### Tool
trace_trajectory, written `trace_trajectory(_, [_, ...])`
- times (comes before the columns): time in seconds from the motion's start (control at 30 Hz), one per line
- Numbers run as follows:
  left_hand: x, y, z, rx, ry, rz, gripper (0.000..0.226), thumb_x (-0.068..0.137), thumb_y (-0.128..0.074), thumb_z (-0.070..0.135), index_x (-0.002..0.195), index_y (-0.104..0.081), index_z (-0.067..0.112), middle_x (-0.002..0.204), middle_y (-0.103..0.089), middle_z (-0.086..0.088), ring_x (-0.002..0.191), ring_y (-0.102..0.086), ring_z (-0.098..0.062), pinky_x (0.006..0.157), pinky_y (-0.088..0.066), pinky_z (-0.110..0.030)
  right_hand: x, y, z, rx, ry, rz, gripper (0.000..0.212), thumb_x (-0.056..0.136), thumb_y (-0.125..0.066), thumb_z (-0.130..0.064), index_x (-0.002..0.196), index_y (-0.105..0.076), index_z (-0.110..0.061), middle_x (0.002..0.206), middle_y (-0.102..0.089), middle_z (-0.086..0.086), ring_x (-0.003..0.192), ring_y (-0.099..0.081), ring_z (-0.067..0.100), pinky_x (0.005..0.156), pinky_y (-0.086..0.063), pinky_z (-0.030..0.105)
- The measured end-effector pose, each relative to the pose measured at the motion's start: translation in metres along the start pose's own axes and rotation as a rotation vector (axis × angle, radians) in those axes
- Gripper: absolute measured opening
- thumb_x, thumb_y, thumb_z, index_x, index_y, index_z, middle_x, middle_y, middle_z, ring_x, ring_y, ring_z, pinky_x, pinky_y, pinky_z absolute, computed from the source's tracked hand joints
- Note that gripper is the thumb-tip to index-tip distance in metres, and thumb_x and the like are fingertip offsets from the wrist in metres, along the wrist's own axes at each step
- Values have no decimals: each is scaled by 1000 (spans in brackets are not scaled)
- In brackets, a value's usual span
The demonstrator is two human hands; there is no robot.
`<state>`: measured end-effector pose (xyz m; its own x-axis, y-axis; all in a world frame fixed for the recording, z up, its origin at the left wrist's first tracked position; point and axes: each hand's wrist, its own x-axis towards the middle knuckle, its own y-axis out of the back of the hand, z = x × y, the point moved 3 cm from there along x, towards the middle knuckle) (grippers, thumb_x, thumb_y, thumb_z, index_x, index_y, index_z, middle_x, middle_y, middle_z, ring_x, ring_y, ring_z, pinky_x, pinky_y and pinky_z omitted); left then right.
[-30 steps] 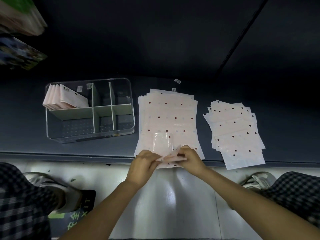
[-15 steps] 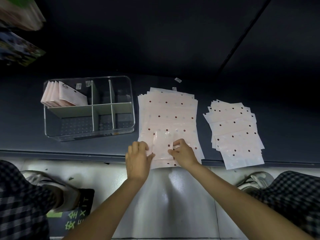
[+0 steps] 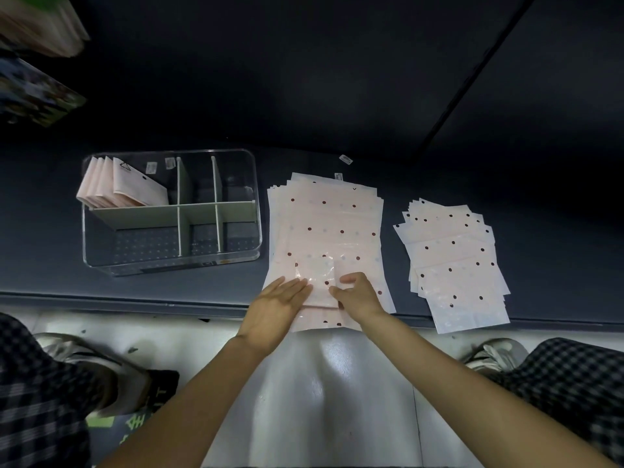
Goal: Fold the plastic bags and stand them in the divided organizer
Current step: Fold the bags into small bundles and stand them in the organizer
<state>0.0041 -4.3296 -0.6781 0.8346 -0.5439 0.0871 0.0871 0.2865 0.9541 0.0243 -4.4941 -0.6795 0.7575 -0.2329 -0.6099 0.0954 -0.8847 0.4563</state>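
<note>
Dark tabletop (image 3: 439, 170): both hands' fingers (image 3: 290, 287) lie nearly straight, pressing the folded bag (image 3: 320, 282) flat.

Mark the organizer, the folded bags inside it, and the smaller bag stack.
organizer (image 3: 101, 244): head view, clear front-left wall.
folded bags (image 3: 135, 187): head view, face of nearest bag.
smaller bag stack (image 3: 452, 265): head view, middle of top bags.

Both forearms bare, no sleeves, no watch or rings visible on left hand (image 3: 277, 309) or right hand (image 3: 359, 297). Trousers (image 3: 33, 383): dark-and-light check weave, at 8 and 4 o'clock. Shoes (image 3: 494, 356): light grey-white sneakers, at 8 and 4 o'clock.
</note>
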Motion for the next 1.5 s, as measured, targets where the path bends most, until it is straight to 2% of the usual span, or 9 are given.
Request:
trace_trajectory(0.17, [17,14,-8,-88,70,0,55,87,-49,-6,138,-45,14,144,-45,-4,133,-43,-18,115,-12,-24,-22,20,-33,-453,531,116,53,89,-56,-45,133,-41,-19,123,-53,-2,119,-39,18,96,-36,29])
trace_trajectory(0.27, [31,29,-7,-93,20,-4,46,92,-47,4,135,-48,21,136,-54,1,126,-48,-19,114,-23,-27,-33,19,-49,-947,847,-14,68,89,-53,-48,146,-28,-21,147,-38,-2,138,-24,16,111,-19,28])
trace_trajectory(0.37, [41,51,-8,-185,29,-17,33,94,-47,12,122,-57,26,104,-67,-2,95,-60,-23,76,-44,-30,-37,24,-65,-1142,842,-11,35,98,-44,-27,132,-48,-21,116,-63,7,114,-53,28,81,-39,30])
trace_trajectory(0.5, [42,72,-21,-744,244,-6,7,90,-62,17,85,-65,12,77,-67,10,75,-60,-4,72,-48,-27,-38,42,-95,-778,638,-150,25,98,-45,-27,82,-56,-12,67,-52,2,62,-49,19,52,-37,24])
trace_trajectory(0.73, [29,84,-45,-1218,454,-113,5,86,-67,8,89,-70,9,83,-74,-3,79,-70,-11,73,-56,-24,-49,49,-147,-306,498,-395,17,94,-56,-17,89,-68,-8,84,-71,-2,77,-69,7,66,-57,20])
trace_trajectory(0.93, [28,119,-93,-1146,516,117,9,87,-65,8,83,-70,16,75,-72,4,73,-66,-11,73,-54,-29,-42,24,-202,-447,577,-266,13,86,-67,-17,94,-69,-7,90,-71,3,77,-71,15,69,-60,29])
trace_trajectory(1.2, [-17,143,-183,-79,929,405,33,94,-50,32,123,-57,17,128,-46,-12,117,-37,-32,95,-33,-44,-30,-89,-276,-250,661,-96,17,86,-63,-7,103,-64,-6,97,-65,3,65,-66,9,54,-59,25])
trace_trajectory(1.33, [-32,127,-201,-109,1043,307,42,95,-47,35,133,-48,16,134,-36,-15,125,-29,-36,102,-29,-46,-22,-147,-293,-450,763,5,18,86,-57,-12,101,-63,-3,104,-68,13,85,-67,28,72,-58,43])
trace_trajectory(1.5, [-43,119,-212,-183,1109,372,47,96,-47,36,138,-43,17,141,-31,-12,116,-32,-32,96,-31,-42,-11,-192,-296,-767,807,111,8,84,-52,-8,88,-57,-4,98,-65,20,89,-61,37,61,-40,32])
